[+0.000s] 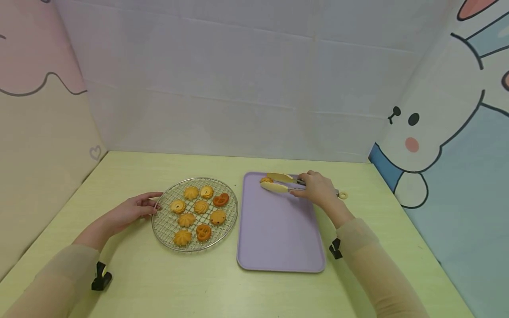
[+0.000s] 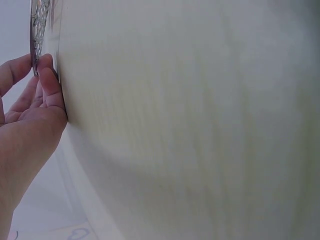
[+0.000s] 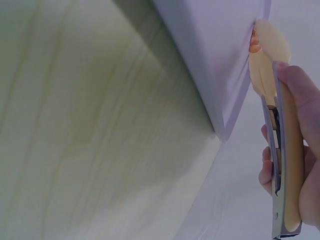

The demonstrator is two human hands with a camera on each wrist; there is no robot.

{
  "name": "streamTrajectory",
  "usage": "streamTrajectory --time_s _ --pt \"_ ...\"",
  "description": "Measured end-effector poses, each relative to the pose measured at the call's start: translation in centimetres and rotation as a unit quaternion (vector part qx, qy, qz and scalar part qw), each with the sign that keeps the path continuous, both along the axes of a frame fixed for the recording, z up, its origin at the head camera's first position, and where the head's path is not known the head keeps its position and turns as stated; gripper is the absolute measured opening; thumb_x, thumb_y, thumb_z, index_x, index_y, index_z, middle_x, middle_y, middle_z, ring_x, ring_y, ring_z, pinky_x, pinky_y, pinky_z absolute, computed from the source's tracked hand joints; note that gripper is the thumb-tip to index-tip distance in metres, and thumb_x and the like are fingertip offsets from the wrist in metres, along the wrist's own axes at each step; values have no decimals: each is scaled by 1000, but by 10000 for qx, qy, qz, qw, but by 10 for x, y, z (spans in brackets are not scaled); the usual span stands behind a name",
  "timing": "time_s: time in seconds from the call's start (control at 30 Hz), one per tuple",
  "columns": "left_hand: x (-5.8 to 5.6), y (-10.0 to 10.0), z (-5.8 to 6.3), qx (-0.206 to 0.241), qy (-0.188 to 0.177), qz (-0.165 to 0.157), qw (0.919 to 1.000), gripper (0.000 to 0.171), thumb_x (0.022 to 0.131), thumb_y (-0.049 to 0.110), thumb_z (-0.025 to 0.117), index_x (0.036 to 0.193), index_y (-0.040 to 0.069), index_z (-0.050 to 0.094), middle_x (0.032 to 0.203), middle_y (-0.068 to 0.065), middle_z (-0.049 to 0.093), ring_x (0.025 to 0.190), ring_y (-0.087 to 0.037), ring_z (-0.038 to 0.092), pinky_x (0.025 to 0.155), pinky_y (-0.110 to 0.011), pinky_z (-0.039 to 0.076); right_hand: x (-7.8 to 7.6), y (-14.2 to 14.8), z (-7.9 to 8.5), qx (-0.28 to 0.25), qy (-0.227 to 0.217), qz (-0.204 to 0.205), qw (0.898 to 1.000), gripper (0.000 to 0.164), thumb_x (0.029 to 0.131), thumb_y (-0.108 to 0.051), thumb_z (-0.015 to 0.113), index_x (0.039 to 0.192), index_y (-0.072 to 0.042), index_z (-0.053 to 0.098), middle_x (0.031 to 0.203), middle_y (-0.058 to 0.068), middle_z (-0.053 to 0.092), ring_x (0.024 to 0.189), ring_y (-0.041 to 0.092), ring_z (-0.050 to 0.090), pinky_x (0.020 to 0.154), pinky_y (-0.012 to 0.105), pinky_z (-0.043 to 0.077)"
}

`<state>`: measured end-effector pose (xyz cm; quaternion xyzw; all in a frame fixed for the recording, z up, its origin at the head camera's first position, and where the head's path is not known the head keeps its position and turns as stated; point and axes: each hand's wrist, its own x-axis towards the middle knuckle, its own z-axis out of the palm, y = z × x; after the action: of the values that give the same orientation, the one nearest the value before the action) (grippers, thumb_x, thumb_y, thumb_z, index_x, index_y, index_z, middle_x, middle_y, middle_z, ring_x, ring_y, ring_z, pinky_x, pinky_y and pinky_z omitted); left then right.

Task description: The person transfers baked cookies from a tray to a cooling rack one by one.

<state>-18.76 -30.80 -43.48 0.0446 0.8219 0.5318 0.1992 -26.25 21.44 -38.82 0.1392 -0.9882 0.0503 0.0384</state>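
My right hand (image 1: 319, 190) grips a pair of cream-tipped tongs (image 3: 287, 165) by the handles. Between the tong tips sits a cookie (image 1: 266, 179), at the far left corner of a lilac tray (image 1: 280, 234). On the left, my left hand (image 1: 137, 209) pinches the rim of a round wire rack (image 1: 162, 240) between thumb and fingers; the left wrist view shows the fingertips under the rack's edge (image 2: 35, 45). Several cookies lie spread on the rack, among them a swirled cookie (image 1: 201, 206), a dotted round cookie (image 1: 218, 217) and a pretzel (image 1: 203, 232).
Rack and tray stand side by side on a pale yellow-green table (image 1: 179, 282), a narrow gap between them. A white wall covering (image 1: 238, 88) rises behind the table's back edge. Cartoon-printed panels (image 1: 457, 176) flank it on both sides.
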Motion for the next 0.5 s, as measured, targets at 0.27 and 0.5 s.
streamTrajectory --time_s 0.27,0.5 --pt "-1 -1 -2 33 14 -8 10000 67 95 21 56 150 6 20 125 -16 49 93 -11 50 73 -27 42 1 0 0 -62 -77 33 9999 62 78 -55 69 120 -9 64 101 10 61 84 25 58 66 44 49" --pt "-2 -3 -5 71 17 -22 10000 67 95 22 56 150 7 20 123 -13 51 93 -11 50 72 -27 42 2 1 0 -30 -75 32 10000 62 79 -55 68 121 -10 63 103 10 62 85 25 59 67 44 49"
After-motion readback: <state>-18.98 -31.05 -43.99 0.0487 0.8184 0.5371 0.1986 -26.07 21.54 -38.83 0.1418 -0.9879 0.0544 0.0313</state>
